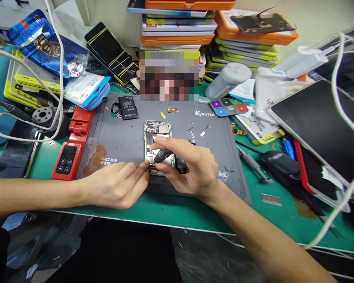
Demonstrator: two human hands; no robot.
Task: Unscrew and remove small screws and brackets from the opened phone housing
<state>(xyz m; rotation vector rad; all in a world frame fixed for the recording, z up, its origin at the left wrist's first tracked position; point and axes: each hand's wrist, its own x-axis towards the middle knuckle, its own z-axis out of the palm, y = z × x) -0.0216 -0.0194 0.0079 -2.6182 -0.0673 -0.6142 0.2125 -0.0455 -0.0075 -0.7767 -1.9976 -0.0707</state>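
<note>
An opened phone [164,128] with bare inner parts and a pale green frame lies on the grey work mat [126,137]. My right hand [199,165] is closed around a dark screwdriver [163,155], tilted with its tip down at the phone's lower part. My left hand [120,184] has its fingers curled, with the fingertips pinched at the phone's lower left edge. Behind the phone lies a black phone battery [128,107]. Small metal pieces [191,131] and a yellow strip [163,115] are scattered around it. My hands partly hide the phone's lower end.
A red device with buttons [67,161] stands left of the mat. Stacked boxes [178,27] rise behind, with a grey bottle [228,80] near them. On the right are another screwdriver [253,163], a black screen panel [315,118] and a looping white cable [346,137].
</note>
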